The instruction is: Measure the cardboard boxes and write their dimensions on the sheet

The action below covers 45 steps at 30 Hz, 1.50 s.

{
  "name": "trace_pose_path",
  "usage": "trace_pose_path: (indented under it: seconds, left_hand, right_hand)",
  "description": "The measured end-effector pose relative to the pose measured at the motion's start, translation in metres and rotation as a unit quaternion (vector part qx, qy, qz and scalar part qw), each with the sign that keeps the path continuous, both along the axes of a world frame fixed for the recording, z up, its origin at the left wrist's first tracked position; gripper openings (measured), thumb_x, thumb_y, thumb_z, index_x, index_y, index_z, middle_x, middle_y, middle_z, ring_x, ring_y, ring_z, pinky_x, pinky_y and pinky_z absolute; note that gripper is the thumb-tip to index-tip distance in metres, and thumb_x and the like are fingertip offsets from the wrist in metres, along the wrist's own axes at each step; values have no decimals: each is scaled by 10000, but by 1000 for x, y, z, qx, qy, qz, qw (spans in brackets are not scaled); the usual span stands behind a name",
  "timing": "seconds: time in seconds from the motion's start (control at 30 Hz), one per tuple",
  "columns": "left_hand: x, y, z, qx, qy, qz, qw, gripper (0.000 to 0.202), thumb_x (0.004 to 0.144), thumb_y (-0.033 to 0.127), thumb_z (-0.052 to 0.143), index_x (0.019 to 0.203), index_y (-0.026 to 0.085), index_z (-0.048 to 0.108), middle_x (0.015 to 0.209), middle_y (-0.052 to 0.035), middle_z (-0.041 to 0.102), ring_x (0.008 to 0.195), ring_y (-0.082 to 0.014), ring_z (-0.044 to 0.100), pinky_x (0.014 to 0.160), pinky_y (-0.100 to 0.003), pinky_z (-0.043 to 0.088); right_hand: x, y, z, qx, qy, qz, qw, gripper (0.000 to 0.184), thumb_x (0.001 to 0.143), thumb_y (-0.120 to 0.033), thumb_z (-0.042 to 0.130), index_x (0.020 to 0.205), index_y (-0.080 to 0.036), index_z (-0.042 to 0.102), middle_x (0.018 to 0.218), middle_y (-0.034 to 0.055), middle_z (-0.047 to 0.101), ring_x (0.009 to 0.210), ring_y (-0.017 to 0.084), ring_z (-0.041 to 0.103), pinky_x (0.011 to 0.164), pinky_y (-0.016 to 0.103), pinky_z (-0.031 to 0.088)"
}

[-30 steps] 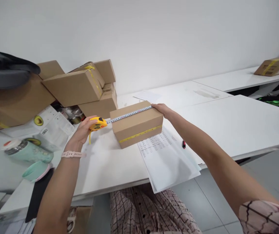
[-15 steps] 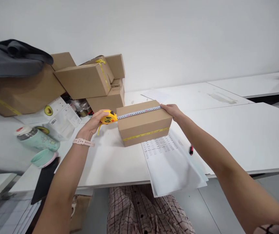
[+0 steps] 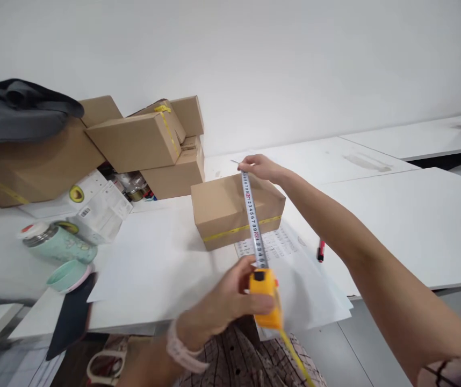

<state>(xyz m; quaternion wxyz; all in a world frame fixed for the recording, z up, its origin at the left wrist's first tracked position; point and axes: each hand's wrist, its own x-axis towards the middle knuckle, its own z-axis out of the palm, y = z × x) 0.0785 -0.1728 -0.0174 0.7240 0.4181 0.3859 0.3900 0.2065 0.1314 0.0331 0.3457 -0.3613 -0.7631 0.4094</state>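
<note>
My left hand (image 3: 230, 295) grips the yellow case of a tape measure (image 3: 266, 298) near the table's front edge, its yellow strap hanging down. The drawn-out blade (image 3: 252, 215) runs away from me, above the top and front of a closed cardboard box (image 3: 218, 201). At the box's far edge, my right hand (image 3: 260, 165) pinches the blade's end between its fingers. Yellow tape crosses the box's front. Whether the blade touches the box along its length, I cannot tell.
Printed sheets (image 3: 307, 290) lie under the box and overhang the table edge. A red-and-black marker (image 3: 321, 250) lies to their right. Stacked cardboard boxes (image 3: 134, 142), a mint thermos (image 3: 61, 242) and a green bowl (image 3: 67, 275) stand at the left.
The tape has swung from lying lengthwise across the box to running front to back. My left hand came toward me and right with the case; my right hand shifted left to the far edge.
</note>
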Motion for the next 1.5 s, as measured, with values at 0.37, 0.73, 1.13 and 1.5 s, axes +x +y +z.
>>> trace_pose_path:
  seconds: [0.37,0.73,1.13,1.5]
  left_hand:
    - [47,52,-2,-2,-111,130,985,624,650,540,891,1057,162,607,1004,-58,635,874,-184,633,717,-300,535]
    - [52,49,-9,6,-113,149,982,568,691,540,862,1064,160,665,1040,-96,699,934,-233,675,774,-343,576]
    - [-53,-9,-30,112,124,443,881,681,596,375,915,1184,208,616,1010,-34,700,878,-195,672,730,-280,575]
    - [-100,71,30,200,136,373,896,597,563,442,923,1024,186,641,964,-35,689,805,-187,660,677,-277,547]
  right_hand:
    - [3,-56,-18,-79,44,-38,995,314,922,-572,591,1019,-279,651,773,22,658,729,205,527,689,360,400]
    - [-5,-23,-21,-87,13,-13,996,331,897,-560,649,1062,-277,696,938,51,746,888,235,621,832,407,480]
    - [97,-35,-64,-22,-52,-82,995,800,942,-804,323,1385,-201,604,1077,142,737,976,292,683,952,467,525]
    - [66,-41,-6,120,-111,-164,973,488,963,-625,503,874,-198,722,1023,125,709,976,280,632,855,415,488]
